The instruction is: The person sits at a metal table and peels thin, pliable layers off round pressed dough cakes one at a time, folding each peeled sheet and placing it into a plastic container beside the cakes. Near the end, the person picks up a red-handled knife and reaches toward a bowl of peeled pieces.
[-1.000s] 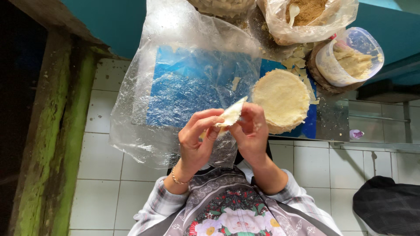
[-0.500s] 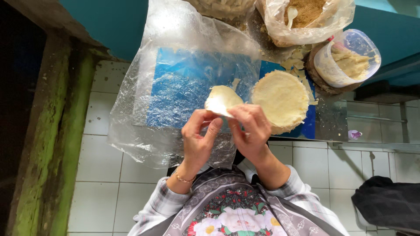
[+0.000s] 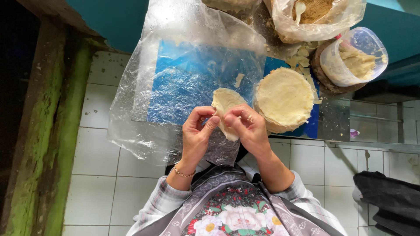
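Observation:
My left hand [image 3: 197, 133] and my right hand [image 3: 246, 126] both pinch a folded pale dough round [image 3: 225, 105] between their fingertips, held above the near edge of a clear plastic sheet [image 3: 175, 70] that lies over a blue board [image 3: 188, 87]. The left fingers grip the dough's left edge, the right fingers its lower right side. Just right of my hands sits a stack of flat dough rounds [image 3: 284, 98].
A clear plastic tub of pale dough [image 3: 355, 57] stands at the far right. A plastic bag of brown crumbly filling [image 3: 315, 15] lies behind the stack. White floor tiles [image 3: 100, 175] show below; a mossy wooden post [image 3: 48, 131] runs along the left. Dark cloth [image 3: 389, 199] lies lower right.
The dough piece has turned from a narrow tilted strip into a broader folded shape, and my hands have shifted slightly while pinching along its edge.

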